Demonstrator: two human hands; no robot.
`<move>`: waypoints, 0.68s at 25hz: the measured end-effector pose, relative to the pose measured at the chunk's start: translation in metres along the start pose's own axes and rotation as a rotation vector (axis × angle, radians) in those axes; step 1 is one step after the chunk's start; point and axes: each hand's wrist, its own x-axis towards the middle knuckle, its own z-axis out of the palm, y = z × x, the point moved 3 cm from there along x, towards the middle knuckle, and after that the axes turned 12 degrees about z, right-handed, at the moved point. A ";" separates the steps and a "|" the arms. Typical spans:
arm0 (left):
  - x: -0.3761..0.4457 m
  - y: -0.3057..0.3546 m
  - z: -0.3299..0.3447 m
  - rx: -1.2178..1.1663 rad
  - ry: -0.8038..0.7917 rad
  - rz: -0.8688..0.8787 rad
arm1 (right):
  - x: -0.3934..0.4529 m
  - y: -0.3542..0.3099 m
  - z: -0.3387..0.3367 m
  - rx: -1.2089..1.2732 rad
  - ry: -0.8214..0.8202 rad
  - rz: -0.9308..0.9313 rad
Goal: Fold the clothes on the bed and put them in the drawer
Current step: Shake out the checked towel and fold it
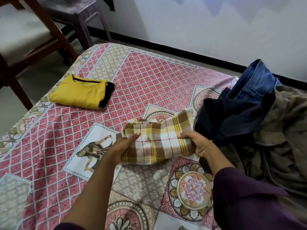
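Note:
A brown, yellow and white checked towel lies partly folded on the patterned bedsheet, near the middle. My left hand grips its left edge, thumb on top. My right hand grips its right edge, fingers curled round the fold. A folded yellow shirt with a black sleeve lies at the far left of the bed. At the right, unfolded, lie blue jeans, a dark navy garment and an olive-brown cloth.
A wooden chair with a pale cushion stands off the bed's far left corner, a dark stool behind it. A white wall with a black skirting runs beyond the bed. No drawer is in view.

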 end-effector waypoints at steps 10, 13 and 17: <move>-0.008 0.012 0.021 0.129 -0.316 0.187 | -0.010 -0.004 -0.003 -0.211 -0.190 0.118; -0.008 0.019 0.032 0.227 -0.340 0.225 | -0.006 -0.005 -0.005 -0.159 -0.148 0.117; -0.004 0.022 0.039 0.221 -0.336 0.137 | 0.004 0.001 -0.007 0.008 -0.135 0.102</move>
